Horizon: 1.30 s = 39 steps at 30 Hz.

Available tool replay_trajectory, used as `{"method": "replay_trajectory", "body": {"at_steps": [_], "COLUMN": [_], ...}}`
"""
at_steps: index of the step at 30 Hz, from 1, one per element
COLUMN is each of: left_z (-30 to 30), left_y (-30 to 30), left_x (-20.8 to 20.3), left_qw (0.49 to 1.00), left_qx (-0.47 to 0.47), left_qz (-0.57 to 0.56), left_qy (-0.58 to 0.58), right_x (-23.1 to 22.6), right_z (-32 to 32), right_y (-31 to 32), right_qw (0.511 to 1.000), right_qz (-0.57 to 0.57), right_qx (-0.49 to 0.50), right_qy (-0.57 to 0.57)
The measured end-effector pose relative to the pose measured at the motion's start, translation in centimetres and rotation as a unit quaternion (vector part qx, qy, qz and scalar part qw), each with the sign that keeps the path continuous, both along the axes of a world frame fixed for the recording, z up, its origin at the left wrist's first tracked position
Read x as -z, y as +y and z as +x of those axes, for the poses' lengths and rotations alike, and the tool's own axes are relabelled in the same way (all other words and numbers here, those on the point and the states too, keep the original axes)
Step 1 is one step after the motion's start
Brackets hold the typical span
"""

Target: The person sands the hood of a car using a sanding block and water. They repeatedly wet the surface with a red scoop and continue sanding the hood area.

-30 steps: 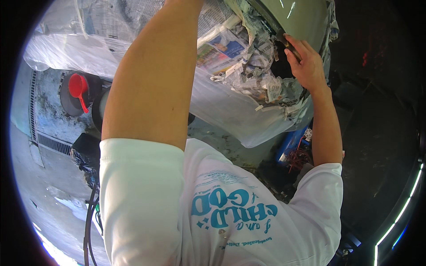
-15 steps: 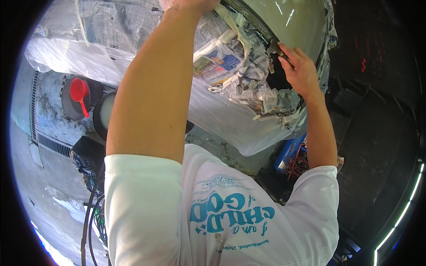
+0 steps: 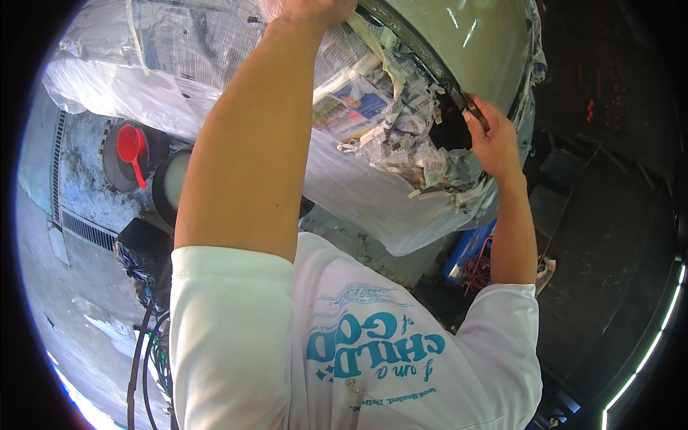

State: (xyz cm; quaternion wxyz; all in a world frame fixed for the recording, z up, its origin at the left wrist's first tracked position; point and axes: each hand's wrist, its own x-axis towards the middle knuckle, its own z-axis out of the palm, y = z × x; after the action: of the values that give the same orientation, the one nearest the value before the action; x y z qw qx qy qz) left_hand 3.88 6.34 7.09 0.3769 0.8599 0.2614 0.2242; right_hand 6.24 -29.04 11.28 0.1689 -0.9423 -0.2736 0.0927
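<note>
A car body panel (image 3: 494, 43), pale greenish-grey and glossy, curves across the top right with a dark edge strip (image 3: 419, 46) along its side. Newspaper masking (image 3: 208, 54) covers the surface beside it, torn and crumpled near a dark opening (image 3: 451, 130). My right hand (image 3: 496, 143) is closed at the strip's lower end, fingers pinched on a small dark piece that I cannot make out. At the top edge of the picture my left hand (image 3: 308, 8) lies over the masked surface; its fingers are hidden.
Clear plastic sheeting (image 3: 380, 204) hangs below the newspaper. On the floor at left, a red dipper (image 3: 131, 145) rests on a dark round container beside a bucket (image 3: 172, 188) of whitish liquid. Black hoses (image 3: 143, 358) run at lower left. A blue object (image 3: 466, 251) and red wires lie beneath the sheeting.
My right hand has slid along the dark strip, down and slightly right, still pinched. My left hand has barely moved.
</note>
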Motion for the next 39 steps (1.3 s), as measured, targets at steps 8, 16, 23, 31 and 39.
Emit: {"method": "replay_trajectory", "body": {"at_steps": [8, 16, 23, 31, 39], "left_z": [-0.8, -2.1, 0.0, -0.3, -0.4], "left_y": [0.4, -0.3, 0.7, 0.4, 0.5], "left_x": [-1.5, -2.4, -0.1, -0.2, -0.4], "left_qw": [0.999, 0.999, 0.997, 0.997, 0.999], "left_qx": [-0.015, -0.034, -0.042, -0.021, -0.035], "left_qz": [-0.022, -0.012, 0.061, 0.073, 0.019], "left_qy": [0.043, 0.015, 0.025, -0.015, -0.004], "right_x": [0.7, 3.3, 3.2, 3.1, 3.8], "right_z": [1.0, -0.5, -1.7, 0.9, 1.3], "right_y": [3.5, 4.7, 7.9, 6.9, 6.9], "right_qw": [0.999, 0.993, 0.96, 0.982, 0.975], "right_qz": [-0.036, 0.026, 0.136, -0.029, -0.059], "right_qx": [0.007, 0.055, 0.228, 0.063, 0.018], "right_qy": [0.007, -0.106, -0.087, -0.178, -0.212]}}
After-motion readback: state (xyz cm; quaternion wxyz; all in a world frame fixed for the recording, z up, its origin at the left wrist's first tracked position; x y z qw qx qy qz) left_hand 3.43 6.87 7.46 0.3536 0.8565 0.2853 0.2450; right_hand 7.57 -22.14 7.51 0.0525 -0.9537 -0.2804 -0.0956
